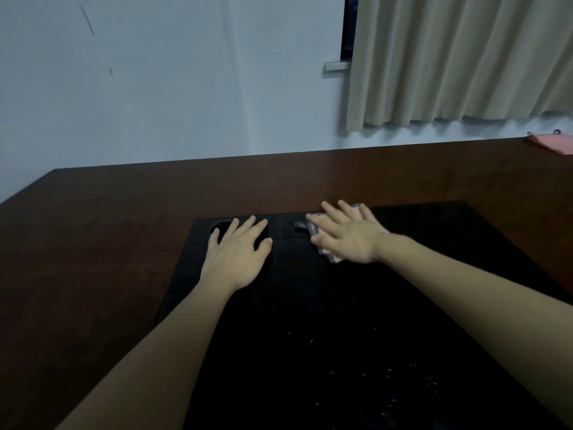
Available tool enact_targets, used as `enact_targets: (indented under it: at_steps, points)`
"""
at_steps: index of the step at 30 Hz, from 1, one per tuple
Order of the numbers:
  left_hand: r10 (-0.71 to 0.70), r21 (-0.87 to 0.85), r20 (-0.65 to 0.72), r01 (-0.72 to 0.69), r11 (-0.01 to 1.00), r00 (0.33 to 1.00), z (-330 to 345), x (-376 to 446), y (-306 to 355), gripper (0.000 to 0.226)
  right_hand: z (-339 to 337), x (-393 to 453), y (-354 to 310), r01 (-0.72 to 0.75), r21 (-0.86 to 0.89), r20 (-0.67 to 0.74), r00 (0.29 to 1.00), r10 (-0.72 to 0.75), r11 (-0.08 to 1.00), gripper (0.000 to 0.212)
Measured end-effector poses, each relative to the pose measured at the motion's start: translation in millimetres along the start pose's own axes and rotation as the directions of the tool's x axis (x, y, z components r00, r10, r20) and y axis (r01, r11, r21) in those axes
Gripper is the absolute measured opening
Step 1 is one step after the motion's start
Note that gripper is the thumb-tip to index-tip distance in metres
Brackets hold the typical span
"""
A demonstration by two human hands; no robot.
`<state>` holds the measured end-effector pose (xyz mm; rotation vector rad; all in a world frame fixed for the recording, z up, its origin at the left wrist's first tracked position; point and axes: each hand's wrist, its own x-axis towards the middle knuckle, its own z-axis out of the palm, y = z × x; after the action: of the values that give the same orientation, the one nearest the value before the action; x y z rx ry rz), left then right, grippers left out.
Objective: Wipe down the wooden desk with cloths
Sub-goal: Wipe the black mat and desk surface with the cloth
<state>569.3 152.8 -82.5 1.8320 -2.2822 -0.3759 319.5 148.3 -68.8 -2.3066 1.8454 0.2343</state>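
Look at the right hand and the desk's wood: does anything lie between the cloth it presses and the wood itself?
Yes. The right hand presses the cloth onto a black mat covering the desk there, so the mat separates cloth from wood. The left hand also rests flat on it.

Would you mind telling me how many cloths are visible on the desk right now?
1: a light cloth lies on the black mat, pressed under the right hand. Another could be hidden beneath the left hand.

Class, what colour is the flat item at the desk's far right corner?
Pink. The flat item lies on the wooden desk, seen best in the head view.
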Motion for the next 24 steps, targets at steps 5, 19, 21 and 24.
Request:
enact_targets:
  at_steps: [5,19,21,24]
  points:
    - [-0.061,0.019,-0.064,0.063,0.998,0.996,0,-2,-1,0.054,16,-80,-33,0.287,-0.02,0.064,0.956,-0.286,0.958,0.069]
    - [-0.03,0.045,0.009,0.03,0.999,1.0,-23,-14,-33,0.056,-5,39,-12,-0.014,0.02,-0.025,1.0,0.015,1.0,0.063]
    - [-0.058,0.054,0.015,0.057,0.997,0.998,-27,-19,-45,0.057,-4,33,-27,0.015,0.012,-0.017,1.0,-0.015,1.0,0.063]
    - [-0.084,0.049,0.022,0.083,0.995,0.996,-26,-25,-60,0.057,2,0,-58,0.165,-0.033,0.011,0.986,-0.165,0.986,0.063]
